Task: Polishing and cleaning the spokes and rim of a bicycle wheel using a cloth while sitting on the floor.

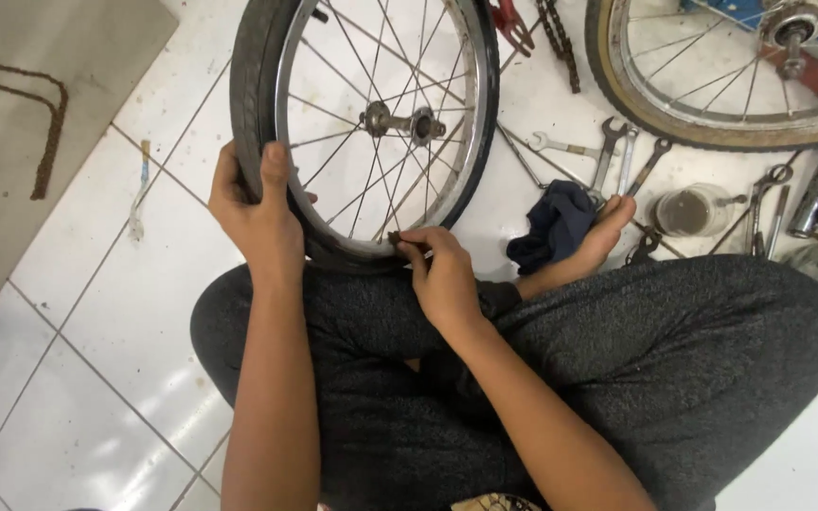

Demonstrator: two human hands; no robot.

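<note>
The white tiled floor (97, 312) carries everything here, and the person sits cross-legged on it in dark grey trousers (674, 360). Upright against the knees stands a small bicycle wheel (371, 123), black tyre on a bright metal rim, thin spokes running to a hub with its axle sticking out. It looks light enough to steady with one hand, stiff at the rim and hub, the rubber giving a little under the fingers; the tyre and rim are the sensible places to hold it, since the spokes are thin and would bend or nip.

The left hand (253, 213) is wrapped over the tyre at its lower left edge, thumb over the tyre's outer face and the fingers hidden behind it. The right hand (442, 274) is at the bottom of the rim, thumb and forefinger pinched on something small and dark right at the rim; I can't make out what it is.

Further off, a second wheel (712, 123) with a tan tyre lies at the top right. Near a bare foot (603, 237) sit a dark blue rag (551, 227), several spanners (617, 151), a small clear tub (693, 210) and a length of chain (559, 38).
</note>
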